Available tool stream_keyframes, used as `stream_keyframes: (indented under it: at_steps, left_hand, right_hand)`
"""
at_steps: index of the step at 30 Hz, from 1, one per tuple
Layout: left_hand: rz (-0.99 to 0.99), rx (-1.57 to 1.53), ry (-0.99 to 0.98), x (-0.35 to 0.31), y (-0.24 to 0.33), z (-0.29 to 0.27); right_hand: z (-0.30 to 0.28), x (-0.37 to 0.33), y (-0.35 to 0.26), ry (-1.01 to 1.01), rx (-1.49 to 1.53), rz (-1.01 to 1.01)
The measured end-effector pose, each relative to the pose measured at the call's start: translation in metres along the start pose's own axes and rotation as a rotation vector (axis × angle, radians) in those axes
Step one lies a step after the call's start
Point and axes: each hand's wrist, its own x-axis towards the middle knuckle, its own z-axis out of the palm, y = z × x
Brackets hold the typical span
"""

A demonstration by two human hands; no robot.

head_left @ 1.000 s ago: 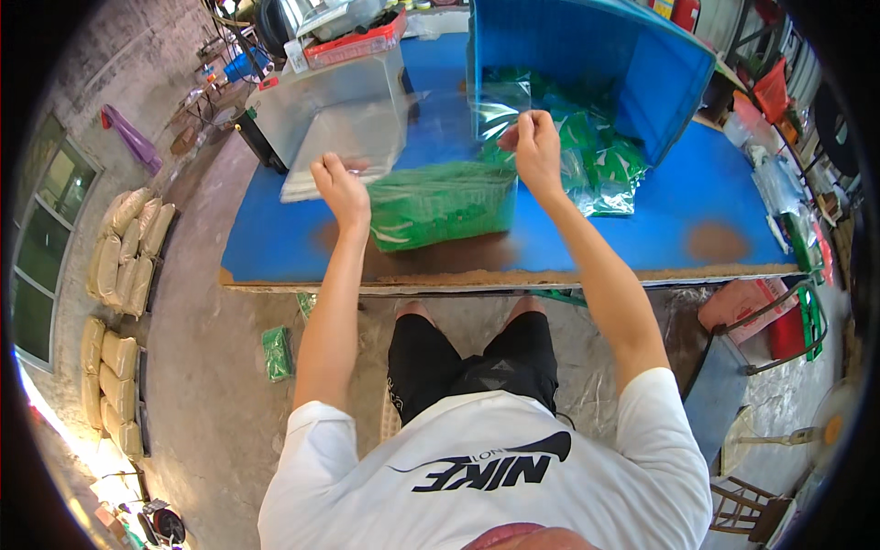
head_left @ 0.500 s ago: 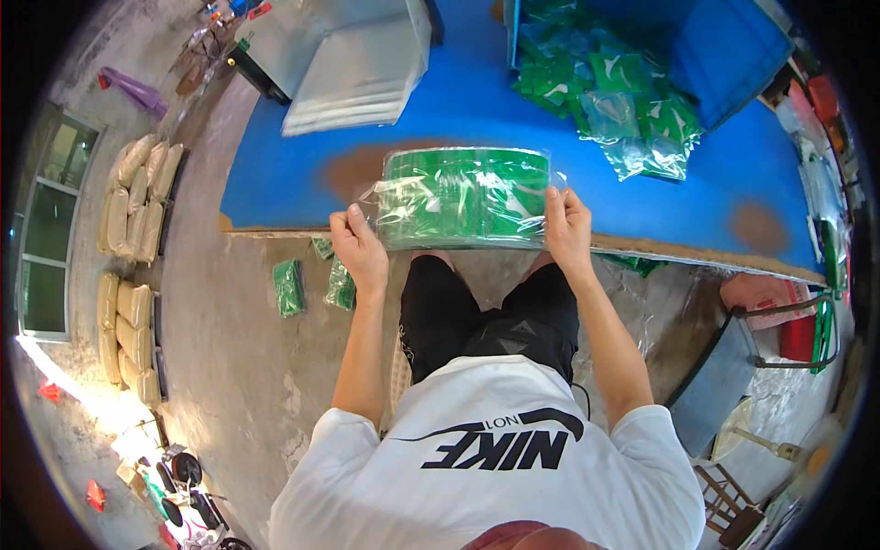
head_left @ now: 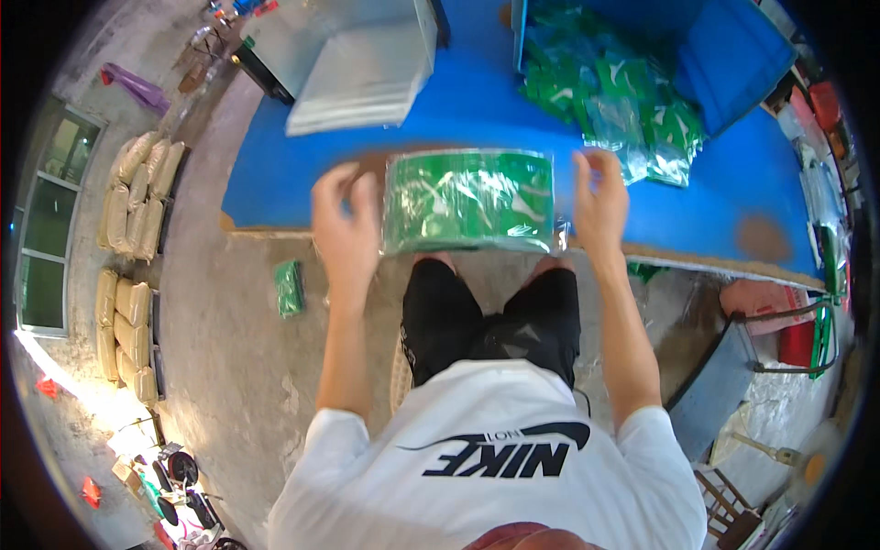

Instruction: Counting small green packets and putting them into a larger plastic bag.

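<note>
A wide pack of green packets in clear plastic (head_left: 469, 202) sits at the front edge of the blue table (head_left: 284, 183), its near side about level with the edge. Just left of the pack, my left hand (head_left: 348, 225) is open, thumb and fingers apart and slightly blurred. On the other side my right hand (head_left: 602, 206) is also open, its fingers raised beside the pack's right end. Neither hand grips anything.
At the back left lies a stack of clear plastic bags (head_left: 357, 87). A blue crate (head_left: 733, 64) at the back right spills loose green packets (head_left: 623, 82). One green bundle (head_left: 289, 288) is on the floor. Tan sacks (head_left: 142, 197) are piled at the left, and a chair (head_left: 715, 376) stands right.
Both hands have let go of the plastic at the pack's ends and moved outward, fingers opening. The pack stays in nearly the same place. My left hand now hides some green bundles below the table.
</note>
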Motion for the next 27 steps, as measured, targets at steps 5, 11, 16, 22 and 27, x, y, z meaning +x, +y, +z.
stream_keyframes:
  at_steps: [5,11,16,22,27]
  left_hand:
    - [0.172,0.636,-0.321,0.009,-0.027,0.077]
    - [-0.180,0.306,-0.186,-0.047,-0.047,0.044]
    - [-0.426,-0.188,0.112,-0.104,-0.051,0.044]
    - [-0.762,-0.593,-0.036,-0.144,-0.092,0.033]
    - [-1.178,-1.256,-0.144,-0.165,-0.130,0.007]
  right_hand:
    - [0.076,-0.002,-0.051,-0.239,-0.029,-0.433]
    - [0.067,-0.023,-0.004,-0.082,-0.279,-0.197]
    - [0.051,-0.026,-0.016,-0.204,-0.014,0.273]
    - [0.062,-0.016,-0.022,-0.411,0.046,0.175]
    - [0.021,-0.056,-0.091,-0.914,0.232,0.117]
